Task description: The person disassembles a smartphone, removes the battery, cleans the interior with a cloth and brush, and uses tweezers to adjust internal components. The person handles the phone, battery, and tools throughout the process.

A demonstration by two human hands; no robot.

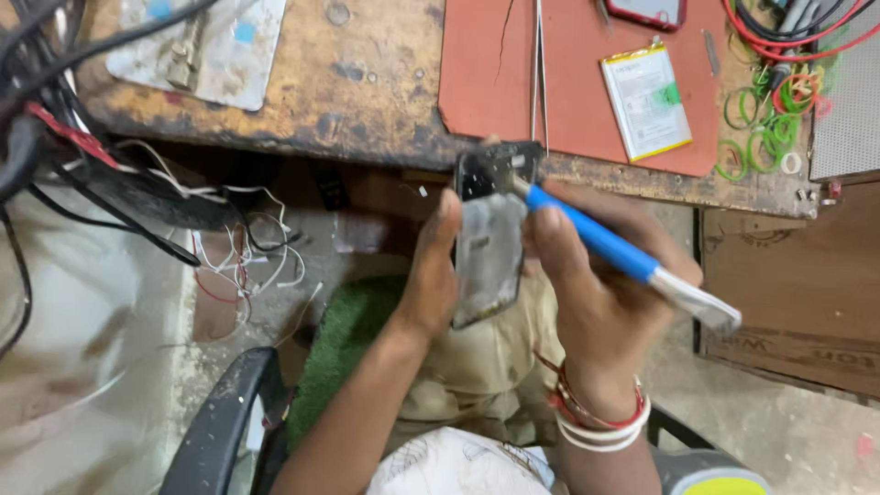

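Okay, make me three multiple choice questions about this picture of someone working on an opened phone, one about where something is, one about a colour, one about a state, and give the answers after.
1. Where does the flat battery pack lie?
A. On the red mat
B. On the floor
C. In the left hand

2. What colour is the handle of the tool in the right hand?
A. Green
B. Blue
C. Black

3. How is the opened phone held?
A. Flat on the bench
B. Clamped in a vice
C. Gripped in the left hand, off the bench

Answers:
1. A, it rests on the mat near the green rubber bands.
2. B, the handle between the fingers is blue.
3. C, the left hand wraps its edge below the bench edge.
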